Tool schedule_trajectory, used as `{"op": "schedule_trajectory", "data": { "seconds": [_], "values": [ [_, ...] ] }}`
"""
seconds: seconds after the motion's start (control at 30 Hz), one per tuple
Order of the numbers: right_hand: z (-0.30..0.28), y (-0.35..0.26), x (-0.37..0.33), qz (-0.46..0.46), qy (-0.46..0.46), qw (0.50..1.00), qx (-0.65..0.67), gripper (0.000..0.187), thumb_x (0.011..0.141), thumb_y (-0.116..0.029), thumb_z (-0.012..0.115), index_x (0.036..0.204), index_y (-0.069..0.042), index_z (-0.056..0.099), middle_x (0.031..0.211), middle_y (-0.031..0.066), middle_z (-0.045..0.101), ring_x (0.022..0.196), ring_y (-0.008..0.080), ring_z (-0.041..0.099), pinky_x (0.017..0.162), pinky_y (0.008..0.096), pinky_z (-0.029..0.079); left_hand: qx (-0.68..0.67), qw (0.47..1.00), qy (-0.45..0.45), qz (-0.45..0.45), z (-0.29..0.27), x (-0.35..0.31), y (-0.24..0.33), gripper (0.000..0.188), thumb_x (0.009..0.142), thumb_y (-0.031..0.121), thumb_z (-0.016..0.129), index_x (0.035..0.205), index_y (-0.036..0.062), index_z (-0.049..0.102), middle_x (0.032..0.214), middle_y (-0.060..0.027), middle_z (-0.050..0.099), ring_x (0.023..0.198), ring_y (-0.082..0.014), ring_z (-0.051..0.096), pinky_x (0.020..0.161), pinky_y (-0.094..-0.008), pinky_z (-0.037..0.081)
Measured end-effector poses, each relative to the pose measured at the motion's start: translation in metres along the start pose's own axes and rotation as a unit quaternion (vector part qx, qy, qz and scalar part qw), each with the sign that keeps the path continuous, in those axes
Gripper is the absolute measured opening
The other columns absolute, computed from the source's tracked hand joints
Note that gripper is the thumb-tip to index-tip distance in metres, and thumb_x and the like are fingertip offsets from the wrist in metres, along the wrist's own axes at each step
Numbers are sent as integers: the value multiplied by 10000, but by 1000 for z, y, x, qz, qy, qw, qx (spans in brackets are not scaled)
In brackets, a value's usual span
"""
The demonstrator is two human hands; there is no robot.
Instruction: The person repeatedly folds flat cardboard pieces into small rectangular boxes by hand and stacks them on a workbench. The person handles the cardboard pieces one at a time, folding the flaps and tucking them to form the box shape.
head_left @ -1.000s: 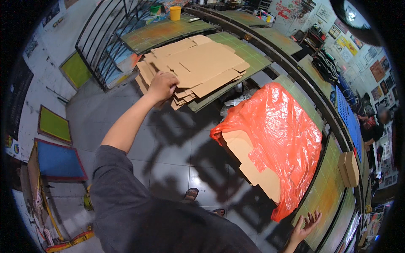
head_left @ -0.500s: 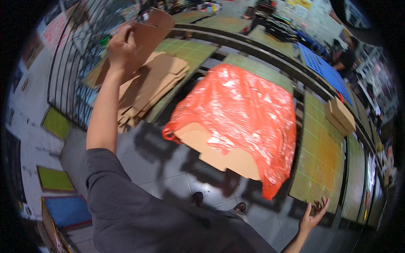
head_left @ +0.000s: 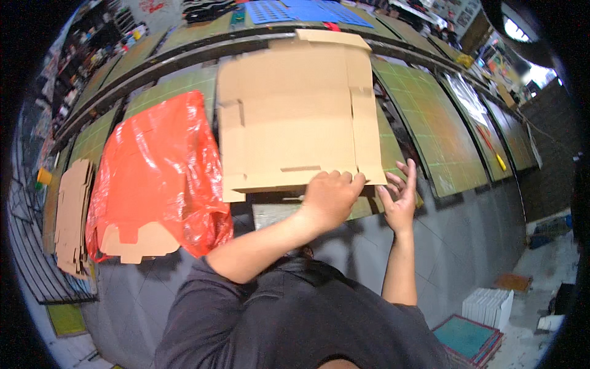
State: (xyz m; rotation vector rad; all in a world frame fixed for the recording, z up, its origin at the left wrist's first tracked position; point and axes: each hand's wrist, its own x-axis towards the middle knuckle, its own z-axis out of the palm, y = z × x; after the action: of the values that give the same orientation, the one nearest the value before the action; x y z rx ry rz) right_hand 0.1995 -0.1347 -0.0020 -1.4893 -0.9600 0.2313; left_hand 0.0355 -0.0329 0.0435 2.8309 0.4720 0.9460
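Observation:
A flat, creased cardboard box blank [head_left: 295,117] lies in front of me, its fold lines and slots showing. My left hand [head_left: 332,200] grips its near edge, fingers curled over the top. Beside the near right corner, my right hand [head_left: 401,200] is open, fingers apart and thumb close to the edge; whether it touches the board I cannot tell. Left of the blank is a red plastic bag [head_left: 153,166], with cut cardboard pieces [head_left: 141,243] sticking out of its near end. Farther left leans a pile of brown cardboard blanks [head_left: 74,215].
Green, grid-marked boards [head_left: 430,123] line the long table, with a dark rail [head_left: 166,55] behind. A yellow-handled tool [head_left: 501,163] lies on the right. Blue perforated sheets [head_left: 289,12] are at the back. White stacked panels [head_left: 488,307] and a framed screen [head_left: 467,338] stand low right.
My view has swung to the right. My left hand has brought the cardboard blank from the left pile to in front of me, right of the red bag. My right hand has come near its corner.

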Motion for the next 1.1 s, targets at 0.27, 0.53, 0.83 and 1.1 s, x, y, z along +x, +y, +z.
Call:
{"op": "schedule_trajectory", "data": {
  "seconds": [0.27,0.53,0.83,1.1],
  "values": [
    [-46,22,-3,-79,-140,970,-182,317,671,-32,708,983,-64,659,1211,134,519,1066,290,547,896,344,449,-42,996,-73,-7,68,4,44,171,686,94,573,853,74,542,732,-48,552,685,-215,567,661,-330,428],
    [-60,36,-1,-109,-55,970,-211,142,710,-65,683,851,-54,682,1103,141,599,964,301,602,857,340,460,-88,995,-25,-32,-33,-62,-10,563,632,211,690,1153,65,534,1184,-115,545,1124,-277,495,927,-430,308],
    [-66,46,-5,-88,-114,969,-200,241,655,-32,719,890,-33,666,1185,202,540,1070,342,547,910,383,441,-11,966,-2,-258,-18,-149,-56,358,713,-2,605,1062,73,602,1151,-152,574,1104,-304,518,930,-407,357],
    [-31,41,9,-13,-61,996,58,484,644,55,723,1094,15,552,1190,113,459,1029,227,538,868,340,480,-156,917,193,-313,12,-95,-69,107,686,17,722,768,2,656,1004,-134,597,972,-235,583,802,-307,455]
  ]
}}
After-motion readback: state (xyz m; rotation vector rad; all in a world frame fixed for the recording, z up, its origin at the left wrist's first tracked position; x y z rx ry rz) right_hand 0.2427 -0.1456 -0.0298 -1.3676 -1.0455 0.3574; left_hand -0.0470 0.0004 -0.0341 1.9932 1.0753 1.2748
